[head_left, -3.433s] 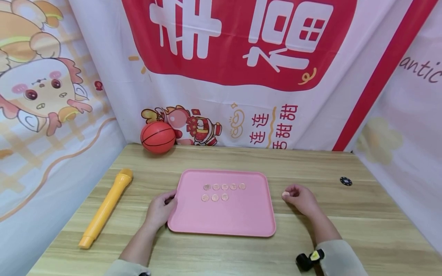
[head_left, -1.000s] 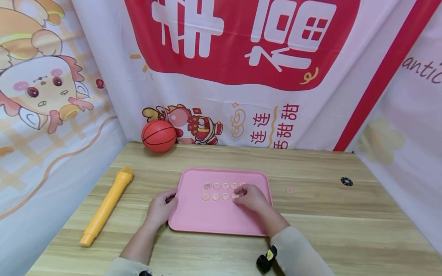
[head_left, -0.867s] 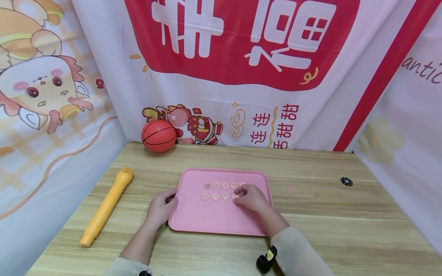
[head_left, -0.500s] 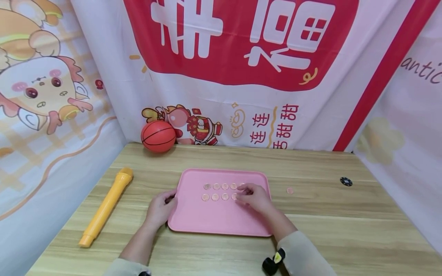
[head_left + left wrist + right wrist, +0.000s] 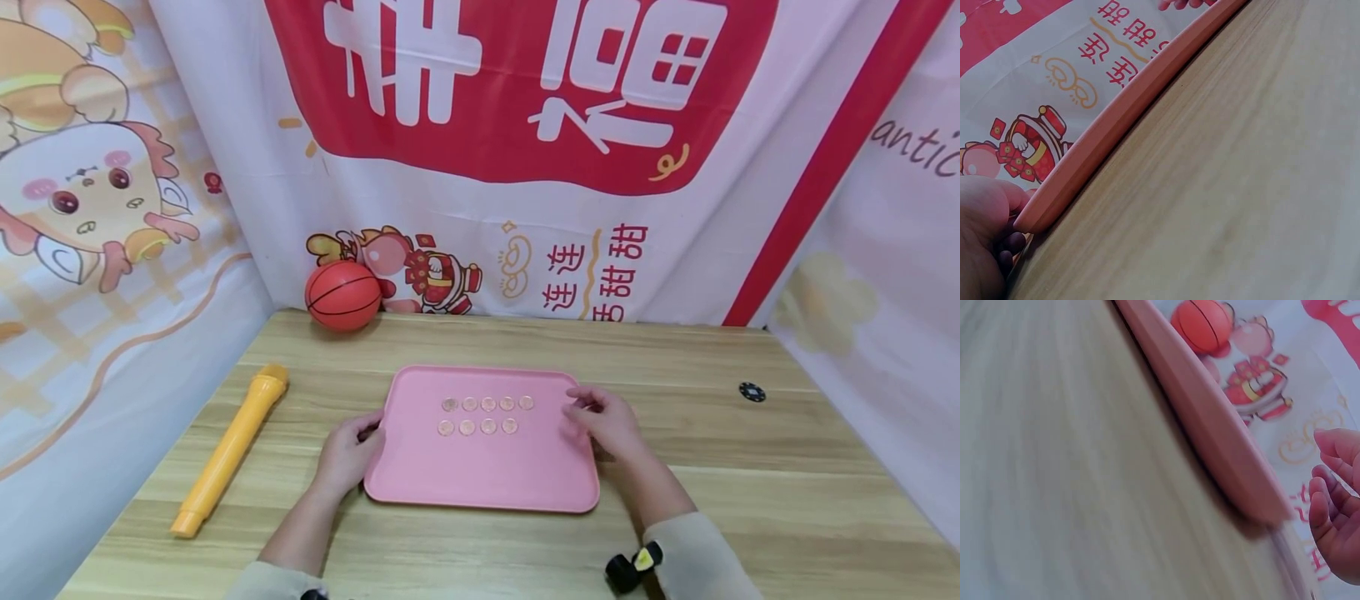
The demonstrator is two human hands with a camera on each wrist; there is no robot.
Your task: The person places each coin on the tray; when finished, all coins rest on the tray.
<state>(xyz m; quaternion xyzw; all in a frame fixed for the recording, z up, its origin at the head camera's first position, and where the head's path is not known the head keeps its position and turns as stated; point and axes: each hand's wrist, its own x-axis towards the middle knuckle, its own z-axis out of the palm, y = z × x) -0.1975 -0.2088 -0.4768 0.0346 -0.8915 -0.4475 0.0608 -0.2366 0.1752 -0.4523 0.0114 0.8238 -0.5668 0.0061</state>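
My left hand (image 5: 347, 454) grips the left rim of a pink tray (image 5: 480, 483). In the left wrist view, the thumb lies at the rim and the other fingers curl beneath the tray's corner. Several copper-coloured coins (image 5: 488, 404) lie flat on the tray in two rows. The back row is longer than the front one. My right hand (image 5: 609, 423) hovers over the tray's right rim, fingers loosely bent and apart. Nothing shows between its fingers in the right wrist view (image 5: 1338, 506).
A yellow toy microphone (image 5: 228, 454) lies at the left of the wooden table (image 5: 465, 554). A small red basketball (image 5: 343, 296) sits at the back left. A black patterned chip (image 5: 752, 392) lies far right. Printed cloth (image 5: 480, 200) hangs behind.
My right hand brought a coin from the right to the front row's right end, let go and moved back right. A loose coin beside the tray is now hidden by that hand. The left hand stayed.
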